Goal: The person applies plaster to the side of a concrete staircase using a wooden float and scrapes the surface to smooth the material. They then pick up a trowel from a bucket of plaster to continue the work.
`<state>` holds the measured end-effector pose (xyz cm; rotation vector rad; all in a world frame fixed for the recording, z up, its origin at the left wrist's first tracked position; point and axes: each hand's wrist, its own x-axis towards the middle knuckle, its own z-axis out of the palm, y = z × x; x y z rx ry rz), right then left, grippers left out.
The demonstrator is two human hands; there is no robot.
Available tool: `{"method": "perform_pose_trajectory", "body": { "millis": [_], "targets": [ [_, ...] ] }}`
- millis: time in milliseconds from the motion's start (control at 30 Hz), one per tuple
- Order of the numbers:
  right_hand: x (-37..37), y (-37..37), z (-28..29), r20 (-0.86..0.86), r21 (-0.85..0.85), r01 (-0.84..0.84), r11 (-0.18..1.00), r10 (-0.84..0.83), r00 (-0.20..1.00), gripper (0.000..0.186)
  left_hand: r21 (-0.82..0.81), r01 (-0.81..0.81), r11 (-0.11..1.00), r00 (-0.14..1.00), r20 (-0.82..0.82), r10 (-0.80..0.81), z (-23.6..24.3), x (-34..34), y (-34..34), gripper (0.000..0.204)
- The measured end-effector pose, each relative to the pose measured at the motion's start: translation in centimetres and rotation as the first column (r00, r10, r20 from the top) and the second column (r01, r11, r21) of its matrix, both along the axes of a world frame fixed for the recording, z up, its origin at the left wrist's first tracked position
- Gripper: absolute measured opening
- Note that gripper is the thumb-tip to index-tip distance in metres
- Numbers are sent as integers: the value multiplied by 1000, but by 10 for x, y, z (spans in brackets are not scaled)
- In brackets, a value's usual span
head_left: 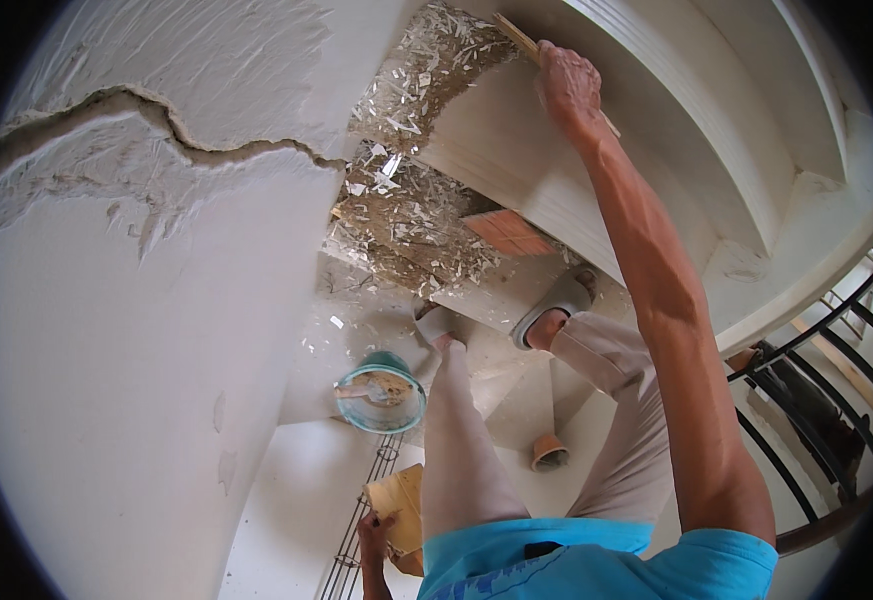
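Note:
My right hand (pixel 568 88) is raised over the curved stairs, its fingers wrapped round a thin wooden strip (pixel 518 36). The strip sticks out past both sides of the fist. Low in the view, my left hand (pixel 374 530) grips the edge of a yellowish wooden board (pixel 399 503), beside my left thigh. My body hides part of that board. Ahead of it stands a teal bucket (pixel 380 425) with a tan mix inside and a pale-handled tool (pixel 356 391) lying in it.
Left of me a grey wall (pixel 176 330) carries a long jagged groove (pixel 156 110). White flakes and dirt (pixel 396 215) cover the steps, around a reddish hollow brick (pixel 509 232). A small terracotta-coloured pot (pixel 549 453), a wire rebar cage (pixel 356 535) and a black railing (pixel 806 420) are near.

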<state>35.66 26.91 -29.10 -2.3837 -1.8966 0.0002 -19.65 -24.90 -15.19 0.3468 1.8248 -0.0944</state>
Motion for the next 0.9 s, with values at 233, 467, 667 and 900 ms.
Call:
{"method": "perform_pose_trajectory", "body": {
  "millis": [233, 467, 667, 900],
  "targets": [
    [-17, 13, -11, -28, 51, -42, 998, 44, 999, 15, -35, -24, 999, 999, 36, 25, -7, -6, -23, 24],
    [-67, -7, -19, -3, -18, -212, 977, 211, 977, 11, -28, 88, 996, 996, 22, -88, -11, 10, -8, 22],
    [-108, -61, -4, -112, 27, -415, 909, 415, 903, 7, -5, 121, 993, 992, 23, -121, -7, 19, 8, 21],
    [-26, -79, 5, -186, 117, -72, 990, 93, 978, 21, 22, 123, 992, 991, 54, -125, -3, 15, 10, 21]
  ]
}}
